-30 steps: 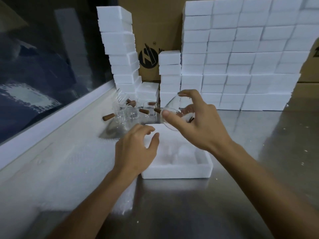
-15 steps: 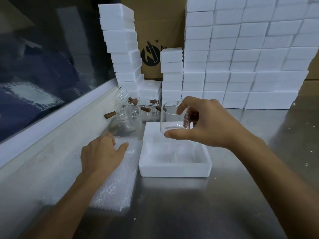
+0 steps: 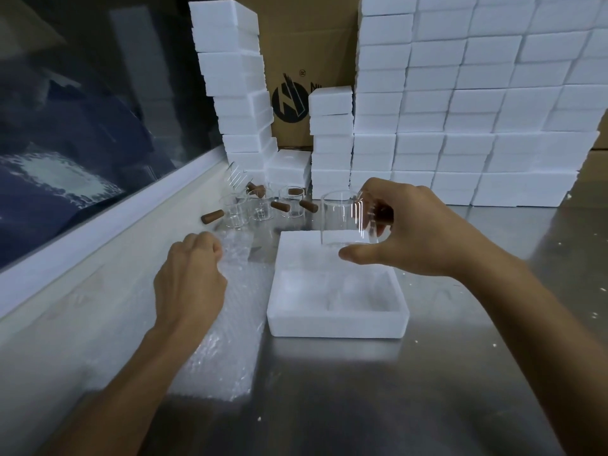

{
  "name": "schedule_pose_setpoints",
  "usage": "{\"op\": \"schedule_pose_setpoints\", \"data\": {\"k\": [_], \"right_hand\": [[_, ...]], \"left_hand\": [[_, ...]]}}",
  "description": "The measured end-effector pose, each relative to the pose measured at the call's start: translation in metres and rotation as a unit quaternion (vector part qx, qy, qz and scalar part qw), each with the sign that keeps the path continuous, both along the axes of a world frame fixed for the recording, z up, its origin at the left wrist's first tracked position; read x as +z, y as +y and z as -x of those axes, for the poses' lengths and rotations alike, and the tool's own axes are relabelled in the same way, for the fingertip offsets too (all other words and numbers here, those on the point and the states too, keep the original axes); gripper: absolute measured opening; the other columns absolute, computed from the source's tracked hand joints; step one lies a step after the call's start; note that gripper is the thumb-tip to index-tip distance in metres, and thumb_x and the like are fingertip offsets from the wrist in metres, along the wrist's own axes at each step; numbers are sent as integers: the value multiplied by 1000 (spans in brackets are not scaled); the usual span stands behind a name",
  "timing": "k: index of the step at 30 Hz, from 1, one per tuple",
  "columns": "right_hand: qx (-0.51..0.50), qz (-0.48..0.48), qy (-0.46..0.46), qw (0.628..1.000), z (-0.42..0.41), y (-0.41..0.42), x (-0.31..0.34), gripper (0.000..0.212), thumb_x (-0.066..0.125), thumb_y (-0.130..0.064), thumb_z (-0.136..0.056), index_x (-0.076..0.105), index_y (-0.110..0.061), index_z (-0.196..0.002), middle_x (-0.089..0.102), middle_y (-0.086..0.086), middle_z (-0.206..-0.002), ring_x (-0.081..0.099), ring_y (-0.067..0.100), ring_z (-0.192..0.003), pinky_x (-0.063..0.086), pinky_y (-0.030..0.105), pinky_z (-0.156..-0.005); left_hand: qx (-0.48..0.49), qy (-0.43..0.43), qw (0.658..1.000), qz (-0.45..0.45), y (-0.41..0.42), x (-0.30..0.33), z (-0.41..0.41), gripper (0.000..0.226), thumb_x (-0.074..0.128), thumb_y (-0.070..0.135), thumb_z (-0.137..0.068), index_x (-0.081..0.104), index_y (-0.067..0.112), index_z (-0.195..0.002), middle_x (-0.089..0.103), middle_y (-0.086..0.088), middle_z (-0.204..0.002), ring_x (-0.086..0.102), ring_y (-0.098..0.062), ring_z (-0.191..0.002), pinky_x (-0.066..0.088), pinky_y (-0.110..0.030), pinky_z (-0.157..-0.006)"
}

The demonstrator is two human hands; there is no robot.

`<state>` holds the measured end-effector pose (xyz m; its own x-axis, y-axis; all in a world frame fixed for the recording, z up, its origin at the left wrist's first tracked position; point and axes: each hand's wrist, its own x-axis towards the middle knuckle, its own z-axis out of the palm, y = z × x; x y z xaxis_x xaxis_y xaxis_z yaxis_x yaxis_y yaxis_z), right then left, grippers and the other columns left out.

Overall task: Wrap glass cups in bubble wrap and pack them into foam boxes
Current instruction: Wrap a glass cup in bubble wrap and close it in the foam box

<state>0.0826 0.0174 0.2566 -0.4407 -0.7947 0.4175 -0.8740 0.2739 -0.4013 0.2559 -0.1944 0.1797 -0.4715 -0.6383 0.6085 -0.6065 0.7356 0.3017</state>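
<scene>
My right hand (image 3: 404,232) holds a clear glass cup (image 3: 340,218) upright above the far edge of an open white foam box (image 3: 335,320); my fingers curl round its brown handle and my thumb lies under its base. To the left, my left hand (image 3: 190,281) rests on a sheet of bubble wrap (image 3: 223,350) spread on the steel table, and its curled fingers pinch the sheet's far end. Several more glass cups with brown wooden handles (image 3: 263,209) stand behind the box.
Tall stacks of white foam boxes (image 3: 460,110) line the back of the table, with a leaning stack (image 3: 237,87) at the left. A cardboard carton (image 3: 296,77) stands behind them. A white ledge and dark window (image 3: 82,126) run along the left side.
My left hand left the foam box, went left onto the bubble wrap and closed on its far end. My right hand turned the glass cup upright and carried it nearer, over the box.
</scene>
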Motion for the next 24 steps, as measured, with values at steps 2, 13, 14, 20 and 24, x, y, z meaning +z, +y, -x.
{"op": "schedule_pose_setpoints", "data": {"k": [2, 13, 14, 20, 24], "right_hand": [[4, 2, -4, 1000, 0, 0, 0, 45, 81, -56, -64, 49, -31, -83, 58, -7, -75, 55, 13, -66, 47, 28, -57], [-13, 18, -6, 1000, 5, 3, 1, 51, 76, -67, -59, 52, -35, -90, 59, -14, -78, 57, 7, -67, 48, 24, -56], [-12, 18, -6, 1000, 5, 3, 1, 50, 76, -67, -59, 51, -36, -89, 59, -15, -78, 57, 6, -67, 46, 22, -56], [-9, 14, -10, 1000, 4, 2, 1, 50, 76, -66, -59, 49, -37, -89, 58, -16, -78, 56, 5, -66, 41, 18, -55], [-5, 10, -9, 1000, 5, 2, 0, 52, 75, -67, -59, 50, -35, -92, 59, -13, -79, 57, 9, -67, 46, 24, -57]], "left_hand": [[-16, 57, 997, 57, 5, 4, -1, 4, 61, -2, -90, 60, 1, -91, 62, -15, -78, 48, -24, -66, 37, -35, -56], [-236, 113, 922, 284, 25, 9, 5, 12, 64, -10, -81, 74, -7, -85, 72, -19, -87, 66, -36, -77, 55, -36, -71], [-237, 120, 919, 290, 24, 11, 5, 13, 62, -11, -82, 74, -6, -83, 72, -18, -86, 65, -36, -77, 56, -39, -69], [-234, 103, 919, 299, 22, 16, 4, 18, 59, -9, -82, 72, -1, -73, 72, -14, -85, 65, -33, -81, 45, -39, -71], [-246, 29, 957, 150, 23, 8, 4, 20, 51, 3, -79, 70, 5, -77, 70, -6, -81, 65, -28, -78, 45, -38, -74]]}}
